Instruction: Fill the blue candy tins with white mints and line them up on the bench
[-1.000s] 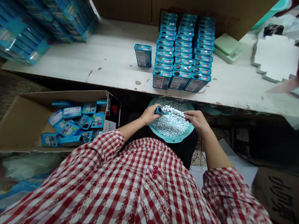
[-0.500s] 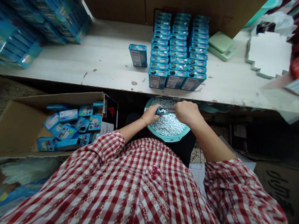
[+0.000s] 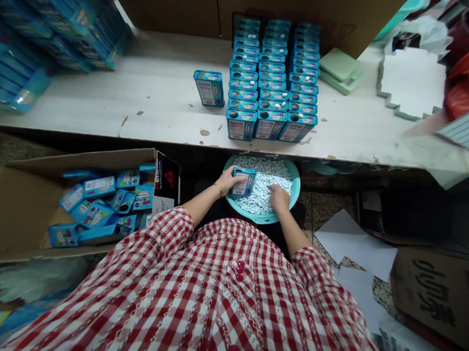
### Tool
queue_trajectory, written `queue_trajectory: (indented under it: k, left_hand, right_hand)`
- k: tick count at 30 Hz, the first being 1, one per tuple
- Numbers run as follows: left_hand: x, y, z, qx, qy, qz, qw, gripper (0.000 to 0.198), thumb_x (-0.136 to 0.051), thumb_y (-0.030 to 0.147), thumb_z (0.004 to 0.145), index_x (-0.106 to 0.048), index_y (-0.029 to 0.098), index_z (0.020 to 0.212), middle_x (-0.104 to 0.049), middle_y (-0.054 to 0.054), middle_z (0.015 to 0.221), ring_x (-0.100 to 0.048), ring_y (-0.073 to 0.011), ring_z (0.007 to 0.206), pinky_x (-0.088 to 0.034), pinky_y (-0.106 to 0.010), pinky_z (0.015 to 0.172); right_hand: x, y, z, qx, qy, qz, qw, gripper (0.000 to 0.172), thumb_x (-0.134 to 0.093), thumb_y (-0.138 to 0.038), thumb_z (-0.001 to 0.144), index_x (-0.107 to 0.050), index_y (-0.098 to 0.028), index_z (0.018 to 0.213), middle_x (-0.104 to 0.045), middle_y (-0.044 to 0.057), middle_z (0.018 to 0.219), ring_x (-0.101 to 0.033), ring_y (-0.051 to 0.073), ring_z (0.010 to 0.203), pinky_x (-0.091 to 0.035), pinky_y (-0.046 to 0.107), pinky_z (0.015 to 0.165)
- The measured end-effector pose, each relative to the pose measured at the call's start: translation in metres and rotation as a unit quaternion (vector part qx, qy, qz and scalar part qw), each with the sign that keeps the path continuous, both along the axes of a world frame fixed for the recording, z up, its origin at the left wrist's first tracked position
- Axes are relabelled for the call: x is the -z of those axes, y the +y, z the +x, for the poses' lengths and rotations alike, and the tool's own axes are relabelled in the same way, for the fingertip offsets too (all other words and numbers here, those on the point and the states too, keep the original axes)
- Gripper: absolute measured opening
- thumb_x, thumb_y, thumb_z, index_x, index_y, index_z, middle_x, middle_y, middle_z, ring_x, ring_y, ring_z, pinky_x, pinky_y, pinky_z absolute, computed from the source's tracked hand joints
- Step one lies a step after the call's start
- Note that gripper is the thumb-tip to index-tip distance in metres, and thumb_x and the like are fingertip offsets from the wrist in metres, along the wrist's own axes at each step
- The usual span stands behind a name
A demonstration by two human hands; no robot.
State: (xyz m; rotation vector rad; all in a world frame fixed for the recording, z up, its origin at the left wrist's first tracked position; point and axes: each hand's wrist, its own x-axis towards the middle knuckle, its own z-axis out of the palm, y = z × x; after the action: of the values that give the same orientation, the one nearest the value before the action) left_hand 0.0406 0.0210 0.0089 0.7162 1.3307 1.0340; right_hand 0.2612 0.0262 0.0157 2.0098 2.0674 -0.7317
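Head view: a blue tin is gripped in the left hand, the right hand curled, fingers bent, into pale candies just beside it.

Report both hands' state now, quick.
Left hand: closed, holding a small blue rectangular tin.
Right hand: fingers curled into pale blue-and-white candies; whether it holds any cannot be told.

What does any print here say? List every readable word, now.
Tin in the left hand: label too small to read.
Rows of blue tins: labels too small to read.
Black card in the carton: too blurred to read.
Cardboard box at lower right: large black characters, too blurred to read.
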Motion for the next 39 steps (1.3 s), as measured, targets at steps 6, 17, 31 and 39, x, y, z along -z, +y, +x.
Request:
queue_trajectory:
  k: [6, 17, 31, 39]
  left_hand:
    - [-0.016, -0.001, 0.007, 0.030, -0.032, 0.026, 0.999, 0.051, -0.079, 0.032, 0.052, -0.055, 0.017, 0.094, -0.061, 0.001, 0.082, -0.058, -0.0137, 0.077, -0.048, -0.030, 0.080]
    - [-0.036, -0.002, -0.019, 0.084, 0.247, 0.167, 0.951, 0.042, -0.075, 0.029, 0.061, -0.059, 0.016, 0.098, -0.063, 0.000, 0.087, -0.059, -0.0160, 0.082, -0.046, -0.027, 0.080]
    - [-0.044, 0.001, 0.012, 0.175, 0.366, 0.204, 0.891, 0.038, -0.067, 0.016, 0.067, -0.059, 0.018, 0.103, -0.065, -0.004, 0.097, -0.060, -0.0193, 0.091, -0.046, -0.030, 0.086]
    - [-0.035, 0.000, -0.015, 0.085, 0.237, 0.162, 0.954, 0.043, -0.073, 0.033, 0.062, -0.058, 0.017, 0.099, -0.063, -0.001, 0.089, -0.059, -0.0163, 0.083, -0.047, -0.029, 0.082]
  right_hand:
    - [0.020, 0.018, 0.005, 0.070, 0.205, 0.001, 0.976, 0.025, -0.051, -0.022, 0.080, -0.072, -0.016, 0.093, -0.070, 0.008, 0.098, -0.059, 0.021, 0.093, -0.042, 0.027, 0.081]
    - [-0.058, 0.043, 0.041, 0.006, 0.355, -0.005, 0.935, 0.030, -0.054, -0.035, 0.071, -0.072, -0.014, 0.083, -0.059, 0.001, 0.058, -0.049, 0.013, 0.052, -0.040, 0.025, 0.053]
    - [-0.181, 0.033, -0.045, -0.255, -0.126, 0.043, 0.958, 0.035, -0.043, -0.015, 0.081, -0.069, -0.013, 0.104, -0.067, 0.021, 0.102, -0.064, 0.030, 0.095, -0.047, 0.037, 0.077]
    - [-0.145, 0.023, 0.034, -0.171, -0.125, 0.029, 0.977, 0.036, -0.039, -0.022, 0.087, -0.070, -0.026, 0.105, -0.070, 0.013, 0.100, -0.065, 0.030, 0.090, -0.046, 0.036, 0.069]
